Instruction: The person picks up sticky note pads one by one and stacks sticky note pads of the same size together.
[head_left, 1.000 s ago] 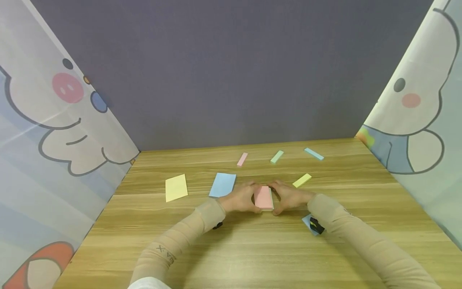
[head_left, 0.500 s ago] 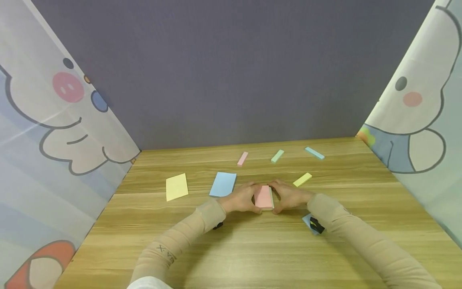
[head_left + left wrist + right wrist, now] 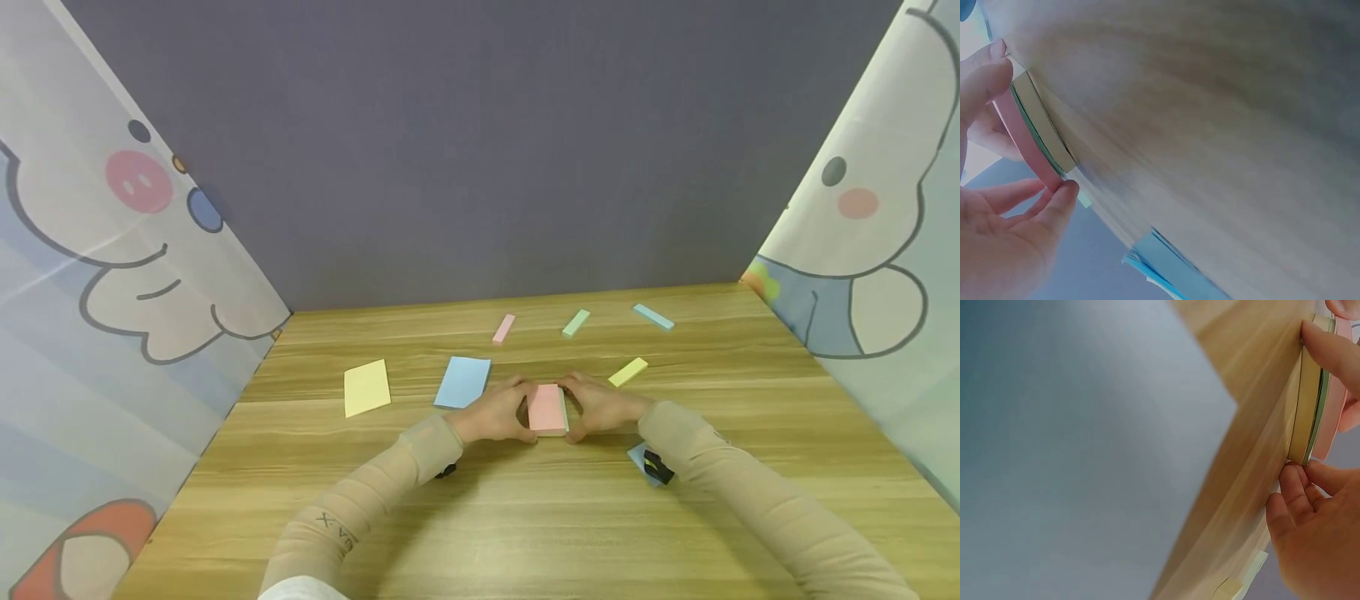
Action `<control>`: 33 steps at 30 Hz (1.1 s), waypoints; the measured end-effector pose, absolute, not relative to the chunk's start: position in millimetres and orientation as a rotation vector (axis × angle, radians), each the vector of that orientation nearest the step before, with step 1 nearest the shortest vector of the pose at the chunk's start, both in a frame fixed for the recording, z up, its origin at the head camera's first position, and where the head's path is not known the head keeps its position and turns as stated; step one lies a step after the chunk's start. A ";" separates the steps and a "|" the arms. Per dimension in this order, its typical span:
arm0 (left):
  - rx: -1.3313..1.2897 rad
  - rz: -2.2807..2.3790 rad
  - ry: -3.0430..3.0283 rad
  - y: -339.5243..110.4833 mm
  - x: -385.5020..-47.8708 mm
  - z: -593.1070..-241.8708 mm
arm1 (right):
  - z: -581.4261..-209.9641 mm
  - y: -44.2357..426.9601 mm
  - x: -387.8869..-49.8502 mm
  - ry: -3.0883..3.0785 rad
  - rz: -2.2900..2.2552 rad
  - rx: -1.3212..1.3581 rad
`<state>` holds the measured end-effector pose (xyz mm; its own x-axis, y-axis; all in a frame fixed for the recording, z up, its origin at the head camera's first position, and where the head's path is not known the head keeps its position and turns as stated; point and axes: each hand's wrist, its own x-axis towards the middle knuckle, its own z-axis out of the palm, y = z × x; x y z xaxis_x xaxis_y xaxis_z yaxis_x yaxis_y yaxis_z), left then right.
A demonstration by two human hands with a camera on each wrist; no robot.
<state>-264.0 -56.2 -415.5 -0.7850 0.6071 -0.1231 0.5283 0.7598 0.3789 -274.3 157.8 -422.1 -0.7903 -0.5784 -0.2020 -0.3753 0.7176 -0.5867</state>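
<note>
In the head view, a pink sticky note pad (image 3: 546,408) tops a small stack on the table, with pale edges of the pads below showing at its right. The left wrist view shows the thin green pad (image 3: 1032,125) under the pink one and a thick yellow pad (image 3: 1046,122) at the bottom. My left hand (image 3: 491,412) holds the pink pad from the left, thumb at the near end, fingers at the far end. From the right, my right hand (image 3: 600,406) grips the lower pads (image 3: 1304,412) between thumb and fingers in the same way.
A blue pad (image 3: 463,382) and a yellow pad (image 3: 367,388) lie to the left. Narrow pink (image 3: 504,328), green (image 3: 576,322), blue (image 3: 653,317) and yellow (image 3: 627,372) strips lie farther back. Another blue pad (image 3: 637,456) sits under my right wrist.
The left hand and forearm have shifted slightly left, and the pink pad with them. A little more of the pads beneath shows at the right edge. The right hand has hardly moved.
</note>
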 end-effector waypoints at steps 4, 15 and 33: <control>0.896 0.473 2.722 -55.7 -264.7 -415.0 | -421.6 158.1 -274.4 2.553 -0.747 -0.750; 0.932 0.484 2.714 -51.9 -265.4 -412.2 | -422.6 157.3 -274.9 2.534 -0.795 -0.726; 0.934 0.427 2.729 -46.9 -269.4 -412.4 | -423.8 159.8 -276.7 2.535 -0.763 -0.747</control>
